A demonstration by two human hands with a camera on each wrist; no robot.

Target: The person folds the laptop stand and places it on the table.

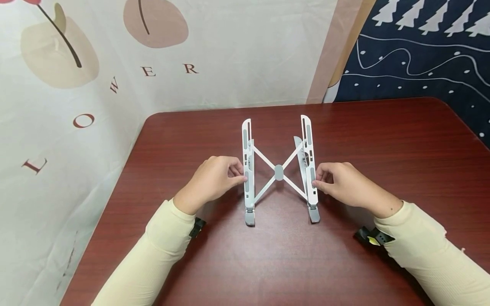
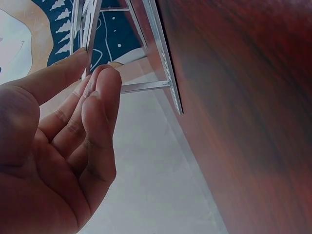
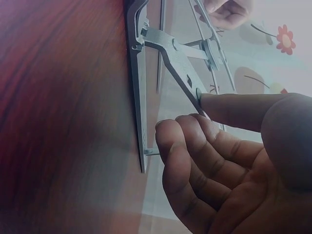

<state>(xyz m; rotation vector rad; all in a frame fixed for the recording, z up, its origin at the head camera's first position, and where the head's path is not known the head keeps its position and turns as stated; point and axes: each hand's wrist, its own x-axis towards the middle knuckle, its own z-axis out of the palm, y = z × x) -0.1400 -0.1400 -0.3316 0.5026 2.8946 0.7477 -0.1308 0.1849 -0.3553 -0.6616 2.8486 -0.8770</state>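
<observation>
A silver folding laptop stand (image 1: 279, 172) stands unfolded on the table, its crossed bars meeting at a grey oval hub. Both side rails slope, with the upper arms raised off the lower bars and small lips at the near ends. My left hand (image 1: 215, 180) pinches the left upper arm between thumb and fingertips, near its middle. On the opposite side, my right hand (image 1: 346, 183) pinches the right upper arm the same way. The right wrist view shows the thumb (image 3: 239, 109) against the arm's pad, with the other fingers curled beneath.
The dark red wooden table (image 1: 275, 263) has rounded far corners. Behind it hang a pale cloth (image 1: 245, 51) with printed letters and a navy cloth (image 1: 413, 63) with white trees. Black straps (image 1: 197, 227) show under the cream sleeves.
</observation>
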